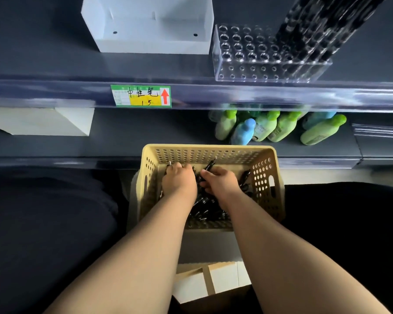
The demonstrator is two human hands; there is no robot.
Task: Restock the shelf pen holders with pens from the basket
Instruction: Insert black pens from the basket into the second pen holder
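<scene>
We are losing the fingertips of our left hand and right hand among the pens in the basket, so we are not making out whether either hand is gripping one. Our forearms are covering much of the pile and the basket's near wall. The top edge is cutting off the standing black pens in the clear pen holder and the white box beside it. The shelf lip is hiding the rear bottles. The price label is blurring in its small print. Our arms are covering part of the cardboard box, and the left edge is cropping the white block.
</scene>
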